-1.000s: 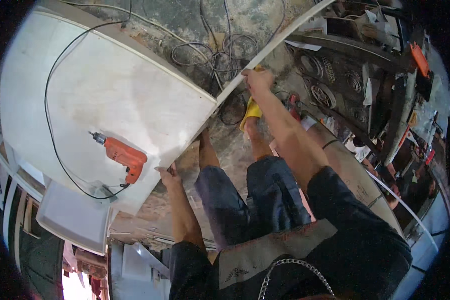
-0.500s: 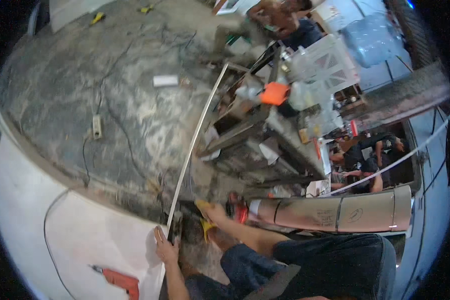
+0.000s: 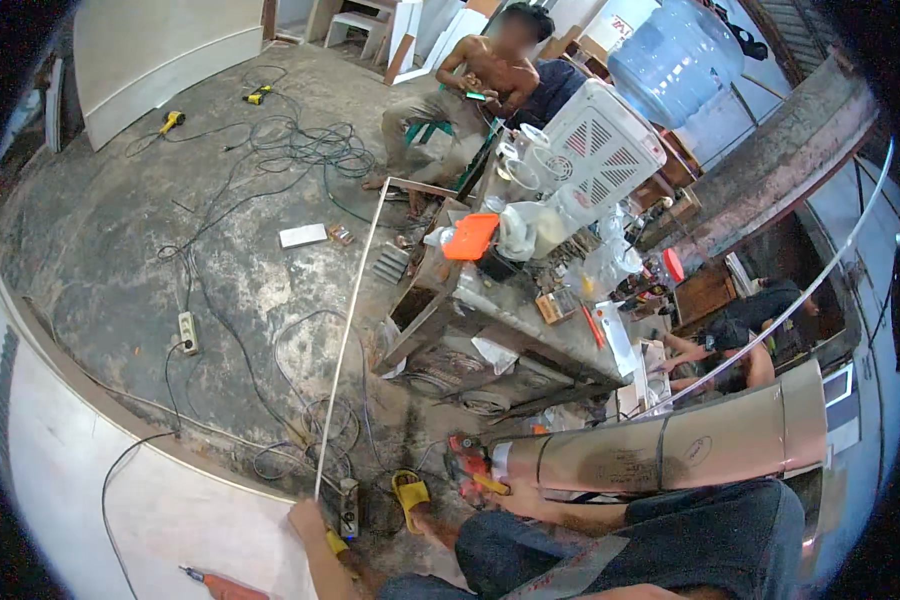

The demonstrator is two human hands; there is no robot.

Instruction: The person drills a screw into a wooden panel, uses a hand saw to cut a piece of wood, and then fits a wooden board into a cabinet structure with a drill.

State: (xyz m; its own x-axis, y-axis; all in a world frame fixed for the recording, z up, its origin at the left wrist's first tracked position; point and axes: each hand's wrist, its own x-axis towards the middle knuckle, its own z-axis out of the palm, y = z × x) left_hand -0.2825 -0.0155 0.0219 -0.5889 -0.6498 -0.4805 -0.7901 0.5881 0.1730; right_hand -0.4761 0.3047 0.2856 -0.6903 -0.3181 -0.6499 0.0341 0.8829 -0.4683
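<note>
My left hand (image 3: 312,522) is closed round the near end of a long, thin, pale strip (image 3: 348,335), at the edge of a white board (image 3: 200,500). From there the strip runs away from me above the floor. My right hand (image 3: 528,500) grips a tool by its yellow-orange handle (image 3: 491,484), beside a red power tool (image 3: 470,458). The rest of the gripped tool cannot be made out. On the white board lies an orange-red drill (image 3: 228,588), cut off by the lower edge.
A cluttered workbench (image 3: 530,325) stands ahead on the right. A cardboard roll (image 3: 620,440) lies below it. Cables (image 3: 310,150) and a power strip (image 3: 187,333) lie across the floor. One person (image 3: 490,75) sits at the back; another (image 3: 740,340) is at the right.
My right hand has moved right and nearer to me with the yellow-handled tool, beside the red power tool. My left hand stays at the strip's near end. The view has shifted.
</note>
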